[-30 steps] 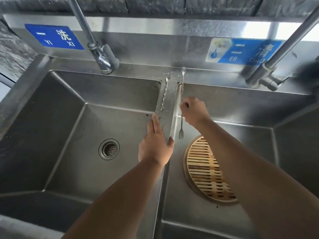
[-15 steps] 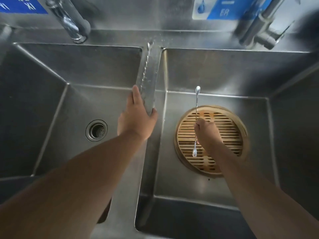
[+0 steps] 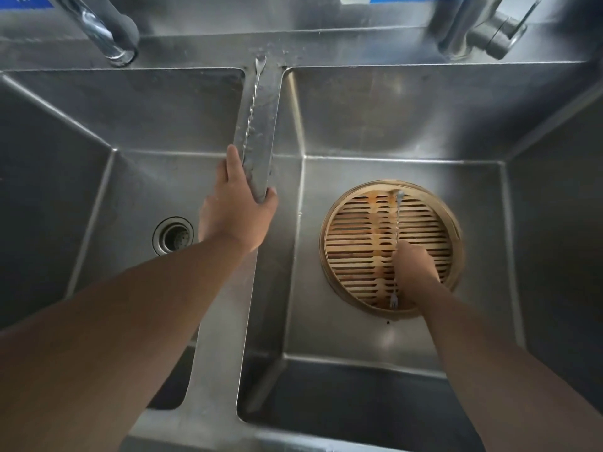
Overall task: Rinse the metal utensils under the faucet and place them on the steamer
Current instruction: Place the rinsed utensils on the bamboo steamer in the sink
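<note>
A round bamboo steamer [image 3: 359, 236] lies on the floor of the right sink basin. My right hand [image 3: 414, 261] is shut on a long thin metal utensil [image 3: 397, 216] with a small fork end near me and a spoon end at the far rim; it lies low across the steamer slats. A second twisted metal utensil [image 3: 253, 106] rests lengthwise on the wet divider [image 3: 267, 138] between the basins. My left hand [image 3: 236, 210] rests on the near end of that divider, fingers along its left edge, thumb on the right, just short of the utensil.
The left basin has a round drain [image 3: 173, 235]. One faucet [image 3: 107, 27] stands behind the left basin and another faucet [image 3: 483, 24] behind the right. No water runs from either. Steep steel walls surround both basins.
My right hand carried the utensil from the divider down into the right basin and lowered it onto the steamer. My left hand stayed on the divider. The camera tilted downward.
</note>
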Motion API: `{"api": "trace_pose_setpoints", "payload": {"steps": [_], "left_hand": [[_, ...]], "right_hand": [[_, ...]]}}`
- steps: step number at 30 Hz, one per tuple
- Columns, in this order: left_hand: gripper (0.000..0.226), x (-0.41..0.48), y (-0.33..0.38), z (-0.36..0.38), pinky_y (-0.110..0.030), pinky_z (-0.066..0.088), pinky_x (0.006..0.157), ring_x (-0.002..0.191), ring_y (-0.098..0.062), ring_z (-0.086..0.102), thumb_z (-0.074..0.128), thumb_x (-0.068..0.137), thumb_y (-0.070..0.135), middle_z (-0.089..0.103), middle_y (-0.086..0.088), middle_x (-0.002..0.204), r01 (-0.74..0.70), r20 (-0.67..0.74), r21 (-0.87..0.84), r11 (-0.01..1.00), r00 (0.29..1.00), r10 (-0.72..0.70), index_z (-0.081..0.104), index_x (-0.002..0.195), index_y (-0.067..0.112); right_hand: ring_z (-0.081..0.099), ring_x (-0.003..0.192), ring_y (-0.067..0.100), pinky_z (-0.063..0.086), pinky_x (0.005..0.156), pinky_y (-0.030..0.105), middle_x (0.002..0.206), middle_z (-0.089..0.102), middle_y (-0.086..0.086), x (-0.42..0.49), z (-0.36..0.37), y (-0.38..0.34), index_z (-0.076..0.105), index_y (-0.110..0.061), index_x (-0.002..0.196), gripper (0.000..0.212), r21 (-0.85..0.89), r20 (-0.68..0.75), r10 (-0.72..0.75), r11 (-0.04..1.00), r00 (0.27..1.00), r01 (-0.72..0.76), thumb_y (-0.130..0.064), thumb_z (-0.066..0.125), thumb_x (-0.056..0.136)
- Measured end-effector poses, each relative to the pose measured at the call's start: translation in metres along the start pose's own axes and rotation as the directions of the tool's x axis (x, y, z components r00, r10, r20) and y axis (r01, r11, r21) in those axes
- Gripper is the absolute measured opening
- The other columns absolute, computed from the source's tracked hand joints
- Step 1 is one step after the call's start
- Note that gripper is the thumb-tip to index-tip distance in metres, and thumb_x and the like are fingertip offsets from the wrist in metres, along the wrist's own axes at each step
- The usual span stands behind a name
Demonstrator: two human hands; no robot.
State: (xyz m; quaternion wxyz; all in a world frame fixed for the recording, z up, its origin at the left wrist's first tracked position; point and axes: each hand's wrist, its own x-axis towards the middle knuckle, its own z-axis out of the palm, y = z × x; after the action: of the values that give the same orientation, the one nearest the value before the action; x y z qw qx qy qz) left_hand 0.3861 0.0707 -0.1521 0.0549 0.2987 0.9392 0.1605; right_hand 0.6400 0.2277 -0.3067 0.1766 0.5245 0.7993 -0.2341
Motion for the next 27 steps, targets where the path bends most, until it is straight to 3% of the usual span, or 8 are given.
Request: {"api": "trace_pose_setpoints", "payload": {"steps": [14, 20, 27], "left_hand": [[0.086, 0.000, -0.002, 0.001, -0.050, 0.049, 0.086, 0.112, -0.041, 0.059, 0.053, 0.084, 0.055, 0.034, 0.001, 0.152, -0.006, -0.019, 0.012, 1.000, 1.000, 0.007, 0.012, 0.154, 0.026], [0.086, 0.000, -0.003, 0.001, -0.051, 0.049, 0.083, 0.112, -0.040, 0.059, 0.054, 0.084, 0.054, 0.036, 0.000, 0.151, -0.014, -0.023, 0.007, 1.000, 1.000, 0.014, 0.013, 0.153, 0.026], [0.085, 0.000, -0.002, 0.000, -0.049, 0.049, 0.082, 0.110, -0.039, 0.061, 0.053, 0.084, 0.055, 0.035, 0.002, 0.152, -0.018, -0.015, -0.005, 1.000, 1.000, 0.018, 0.012, 0.153, 0.027]], "right_hand": [[0.047, 0.057, 0.010, 0.043, 0.055, 0.028, 0.070, 0.052, -0.004, 0.008, -0.013, 0.004, 0.063, -0.014, 0.097, 0.012, -0.101, 0.106, -0.046, 0.993, 0.993, 0.056, -0.005, 0.059, 0.090], [0.064, 0.084, 0.029, 0.057, 0.074, 0.041, 0.091, 0.067, 0.011, 0.007, -0.016, 0.000, 0.062, -0.012, 0.102, 0.020, -0.028, 0.112, -0.002, 1.000, 0.994, 0.005, -0.008, 0.042, 0.098], [0.062, 0.075, 0.024, 0.051, 0.062, 0.035, 0.083, 0.064, 0.007, 0.011, -0.015, 0.001, 0.064, -0.012, 0.101, 0.018, -0.014, 0.114, 0.017, 1.000, 0.993, -0.016, -0.009, 0.047, 0.098]]}}
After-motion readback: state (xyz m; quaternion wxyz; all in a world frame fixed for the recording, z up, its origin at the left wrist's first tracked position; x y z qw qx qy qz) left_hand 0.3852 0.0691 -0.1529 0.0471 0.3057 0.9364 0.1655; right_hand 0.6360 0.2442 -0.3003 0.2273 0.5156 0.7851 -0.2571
